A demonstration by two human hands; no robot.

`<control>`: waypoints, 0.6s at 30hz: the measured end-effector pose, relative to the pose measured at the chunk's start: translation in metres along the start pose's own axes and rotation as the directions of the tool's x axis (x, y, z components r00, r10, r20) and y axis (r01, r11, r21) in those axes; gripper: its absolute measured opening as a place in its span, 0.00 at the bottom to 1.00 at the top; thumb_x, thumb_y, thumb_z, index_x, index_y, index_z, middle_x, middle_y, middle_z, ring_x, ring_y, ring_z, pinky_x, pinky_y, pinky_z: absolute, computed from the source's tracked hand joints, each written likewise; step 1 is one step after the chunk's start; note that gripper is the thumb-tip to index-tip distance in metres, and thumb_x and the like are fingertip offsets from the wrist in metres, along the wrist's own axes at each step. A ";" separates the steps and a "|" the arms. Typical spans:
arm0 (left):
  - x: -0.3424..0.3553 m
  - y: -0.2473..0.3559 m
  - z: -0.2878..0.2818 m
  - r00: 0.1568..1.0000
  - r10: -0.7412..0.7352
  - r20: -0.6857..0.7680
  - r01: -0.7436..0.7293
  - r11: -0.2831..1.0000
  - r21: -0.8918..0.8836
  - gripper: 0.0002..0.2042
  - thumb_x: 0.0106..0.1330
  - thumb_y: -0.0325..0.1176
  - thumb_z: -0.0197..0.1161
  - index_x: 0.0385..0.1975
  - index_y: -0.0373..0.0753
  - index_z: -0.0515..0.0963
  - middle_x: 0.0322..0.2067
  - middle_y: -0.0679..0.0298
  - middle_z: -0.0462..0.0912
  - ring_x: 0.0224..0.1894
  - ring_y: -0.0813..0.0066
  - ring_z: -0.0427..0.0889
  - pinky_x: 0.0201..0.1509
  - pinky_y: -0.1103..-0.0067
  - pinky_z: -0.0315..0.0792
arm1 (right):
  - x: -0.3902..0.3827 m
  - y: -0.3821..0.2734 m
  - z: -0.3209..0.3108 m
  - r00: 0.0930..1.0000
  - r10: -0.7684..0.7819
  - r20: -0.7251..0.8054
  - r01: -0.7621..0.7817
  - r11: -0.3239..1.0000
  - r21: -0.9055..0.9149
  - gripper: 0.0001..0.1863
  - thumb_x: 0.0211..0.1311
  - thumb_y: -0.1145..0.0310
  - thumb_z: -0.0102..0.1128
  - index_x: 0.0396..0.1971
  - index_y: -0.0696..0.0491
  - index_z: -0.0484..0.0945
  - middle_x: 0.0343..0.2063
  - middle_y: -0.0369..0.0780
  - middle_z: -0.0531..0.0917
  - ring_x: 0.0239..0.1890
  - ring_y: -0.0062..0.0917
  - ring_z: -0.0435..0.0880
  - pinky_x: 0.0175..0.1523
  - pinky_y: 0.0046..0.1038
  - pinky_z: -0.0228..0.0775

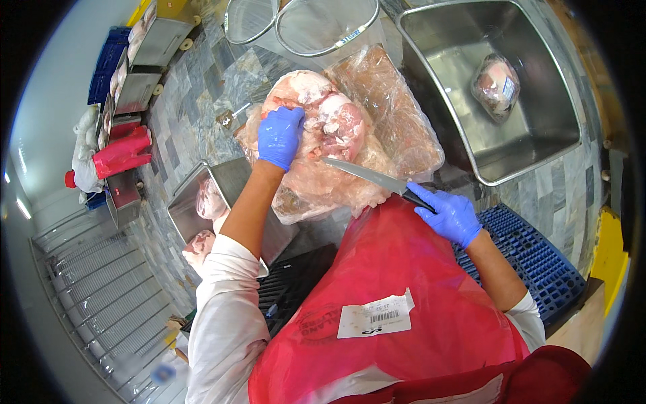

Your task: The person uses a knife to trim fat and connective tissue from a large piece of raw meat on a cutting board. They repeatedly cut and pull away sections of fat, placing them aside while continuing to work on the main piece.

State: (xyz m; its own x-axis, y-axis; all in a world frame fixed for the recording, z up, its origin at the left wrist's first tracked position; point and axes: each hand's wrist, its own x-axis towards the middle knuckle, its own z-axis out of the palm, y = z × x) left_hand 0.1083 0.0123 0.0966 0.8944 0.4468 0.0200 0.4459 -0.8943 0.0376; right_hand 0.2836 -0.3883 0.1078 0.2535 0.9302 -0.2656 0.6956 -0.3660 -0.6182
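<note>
A large pale pink piece of raw meat (342,121) lies in front of me on clear plastic sheeting (404,128) over a brownish work surface. My left hand (280,137), in a blue glove, presses on the meat's left side with fingers curled into it. Off to the right, my gloved right hand (447,217) grips a knife (377,176) by its black handle. The long blade points left, and its tip reaches the meat's lower edge, right of my left hand. Whether the tip is in the meat, I cannot tell.
A deep steel tub (538,158) at the right holds one wrapped piece of meat (496,86). Another steel tub (180,202) with meat stands at the left. Round-rimmed bag holders (326,48) are beyond the work surface. A blue pallet (531,252) lies lower right. A person (123,153) stands far left.
</note>
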 end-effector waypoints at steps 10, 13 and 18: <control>-0.057 0.047 -0.034 0.989 -0.133 0.070 0.137 0.989 -0.048 0.20 0.59 0.41 0.77 0.45 0.37 0.78 0.42 0.49 0.79 0.48 0.46 0.79 0.50 0.57 0.75 | -0.006 0.006 -0.011 0.984 0.075 -0.161 -0.070 0.997 0.042 0.31 0.67 0.54 0.67 0.71 0.30 0.74 0.35 0.46 0.87 0.33 0.44 0.88 0.38 0.45 0.83; -0.043 0.046 -0.033 0.972 -0.112 0.207 0.105 0.993 0.046 0.16 0.63 0.38 0.72 0.42 0.37 0.76 0.41 0.50 0.79 0.47 0.46 0.79 0.48 0.57 0.75 | 0.000 0.004 -0.019 0.990 0.077 -0.118 -0.080 0.997 -0.024 0.32 0.68 0.54 0.66 0.72 0.31 0.73 0.34 0.45 0.87 0.34 0.42 0.88 0.40 0.44 0.82; -0.030 0.031 -0.006 0.991 0.093 0.092 -0.102 0.990 0.096 0.08 0.69 0.35 0.63 0.38 0.37 0.75 0.36 0.49 0.81 0.41 0.47 0.82 0.42 0.57 0.76 | 0.002 0.003 -0.021 0.996 0.071 -0.046 -0.072 0.997 -0.023 0.31 0.70 0.54 0.63 0.72 0.35 0.71 0.37 0.47 0.88 0.37 0.46 0.88 0.43 0.47 0.82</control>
State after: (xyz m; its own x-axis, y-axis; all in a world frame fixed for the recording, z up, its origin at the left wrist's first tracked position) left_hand 0.0946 -0.0288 0.1029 0.9314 0.3574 -0.0685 0.3537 -0.9334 -0.0603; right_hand 0.3006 -0.3874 0.1210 0.3325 0.9023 -0.2745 0.6907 -0.4311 -0.5806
